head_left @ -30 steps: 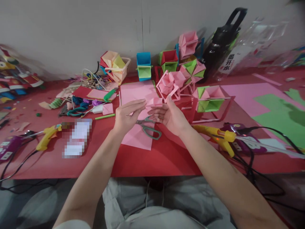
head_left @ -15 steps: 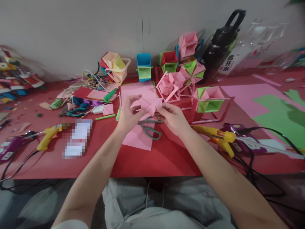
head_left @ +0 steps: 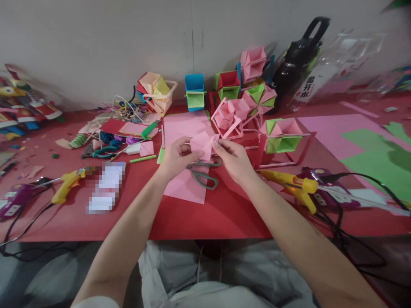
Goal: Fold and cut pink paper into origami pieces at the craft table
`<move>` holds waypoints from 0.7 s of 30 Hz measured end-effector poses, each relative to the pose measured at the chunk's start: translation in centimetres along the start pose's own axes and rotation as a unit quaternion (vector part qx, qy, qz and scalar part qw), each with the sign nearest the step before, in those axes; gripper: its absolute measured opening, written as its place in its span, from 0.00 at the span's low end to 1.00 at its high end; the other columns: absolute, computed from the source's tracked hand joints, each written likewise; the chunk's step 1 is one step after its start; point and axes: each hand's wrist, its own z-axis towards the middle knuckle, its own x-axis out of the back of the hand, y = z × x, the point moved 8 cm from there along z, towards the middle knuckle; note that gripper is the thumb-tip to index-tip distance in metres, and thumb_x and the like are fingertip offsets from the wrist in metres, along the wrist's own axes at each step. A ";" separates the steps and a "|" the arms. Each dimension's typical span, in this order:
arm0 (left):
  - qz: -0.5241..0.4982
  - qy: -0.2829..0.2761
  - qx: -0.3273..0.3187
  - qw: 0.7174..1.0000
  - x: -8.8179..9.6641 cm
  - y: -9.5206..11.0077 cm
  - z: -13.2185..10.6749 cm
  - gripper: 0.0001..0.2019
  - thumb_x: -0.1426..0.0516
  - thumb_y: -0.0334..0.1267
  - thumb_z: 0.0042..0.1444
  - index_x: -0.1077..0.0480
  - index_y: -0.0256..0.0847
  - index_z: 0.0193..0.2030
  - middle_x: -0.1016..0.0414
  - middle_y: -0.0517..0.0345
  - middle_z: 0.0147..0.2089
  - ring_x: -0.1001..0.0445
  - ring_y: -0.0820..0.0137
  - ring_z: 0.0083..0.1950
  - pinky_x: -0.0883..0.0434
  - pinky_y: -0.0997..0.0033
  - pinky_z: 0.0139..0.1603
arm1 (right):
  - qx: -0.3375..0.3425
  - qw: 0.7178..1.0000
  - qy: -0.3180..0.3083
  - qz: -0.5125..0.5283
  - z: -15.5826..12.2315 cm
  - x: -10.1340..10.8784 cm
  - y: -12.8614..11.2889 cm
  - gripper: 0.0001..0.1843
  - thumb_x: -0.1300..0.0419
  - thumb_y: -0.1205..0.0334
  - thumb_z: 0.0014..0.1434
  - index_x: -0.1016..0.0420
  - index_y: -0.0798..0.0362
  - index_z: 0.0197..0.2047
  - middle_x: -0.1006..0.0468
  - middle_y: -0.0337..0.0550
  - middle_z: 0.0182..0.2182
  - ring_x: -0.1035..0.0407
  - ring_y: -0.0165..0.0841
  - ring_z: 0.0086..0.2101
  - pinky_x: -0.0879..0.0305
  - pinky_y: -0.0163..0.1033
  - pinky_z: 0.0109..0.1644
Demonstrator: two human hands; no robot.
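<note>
A small folded pink paper piece (head_left: 202,144) is held between both hands just above the red table (head_left: 199,218). My left hand (head_left: 173,158) pinches its left side with curled fingers. My right hand (head_left: 233,159) pinches its right edge. Under the hands lie grey-handled scissors (head_left: 204,173) on a flat pink sheet (head_left: 184,186).
Several folded paper boxes in pink, green, blue and red (head_left: 244,102) stand behind the hands. A yellow glue gun (head_left: 293,184) with cables lies at the right, another glue gun (head_left: 66,184) at the left. A black bottle (head_left: 297,60) stands by the wall. Paper scraps clutter the far left.
The hands went from open, with the pink piece resting on the fingers, to pinching it from both sides. They drew closer together and the piece was turned.
</note>
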 end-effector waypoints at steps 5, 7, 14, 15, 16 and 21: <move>0.026 -0.032 0.000 0.999 -0.7 -0.3 -0.1 0.35 0.28 0.37 0.45 0.35 0.37 0.59 0.25 0.61 0.32 0.23 0.71 0.29 0.24 0.73 0.30 | 0.021 0.998 -0.016 -0.064 -0.1 0.0 -0.6 0.18 0.34 0.44 0.60 0.25 0.49 0.30 0.29 0.38 0.27 0.32 0.33 0.31 0.33 0.38 0.38; 0.034 -0.042 -0.004 0.999 -0.9 -0.2 -0.1 0.32 0.28 0.38 0.46 0.33 0.37 0.57 0.24 0.59 0.34 0.22 0.71 0.31 0.24 0.73 0.31 | 0.034 0.996 -0.025 -0.084 -0.1 -0.1 -0.8 0.18 0.36 0.44 0.62 0.26 0.50 0.29 0.30 0.37 0.27 0.33 0.33 0.31 0.35 0.38 0.39; 0.089 -0.023 -0.038 0.995 -1.0 0.9 -0.2 0.18 0.31 0.40 0.51 0.27 0.37 0.46 0.23 0.58 0.38 0.27 0.75 0.28 0.28 0.78 0.26 | 0.044 0.989 -0.044 -0.135 -0.1 -0.3 -0.7 0.19 0.39 0.47 0.65 0.30 0.51 0.28 0.33 0.37 0.26 0.35 0.33 0.32 0.37 0.39 0.40; 0.092 -0.023 -0.038 0.995 -1.0 0.9 -0.2 0.18 0.32 0.41 0.51 0.27 0.36 0.46 0.24 0.58 0.37 0.28 0.76 0.27 0.28 0.78 0.25 | 0.044 0.988 -0.045 -0.142 -0.2 -0.3 -0.6 0.20 0.40 0.47 0.65 0.31 0.51 0.28 0.33 0.37 0.26 0.35 0.33 0.32 0.37 0.39 0.40; 0.094 -0.021 -0.039 0.995 -1.0 0.9 -0.2 0.18 0.32 0.41 0.51 0.27 0.36 0.45 0.25 0.59 0.36 0.29 0.77 0.26 0.28 0.78 0.25 | 0.044 0.987 -0.046 -0.148 -0.2 -0.3 -0.6 0.20 0.40 0.47 0.65 0.31 0.51 0.28 0.33 0.38 0.26 0.35 0.33 0.32 0.38 0.39 0.40; 0.124 0.006 -0.074 0.990 -0.6 0.8 0.0 0.15 0.31 0.41 0.50 0.29 0.37 0.40 0.32 0.63 0.32 0.31 0.77 0.28 0.31 0.78 0.26 | 0.046 0.984 -0.015 -0.174 -0.4 -0.1 -1.0 0.25 0.42 0.41 0.65 0.36 0.51 0.25 0.38 0.36 0.24 0.41 0.31 0.29 0.42 0.37 0.35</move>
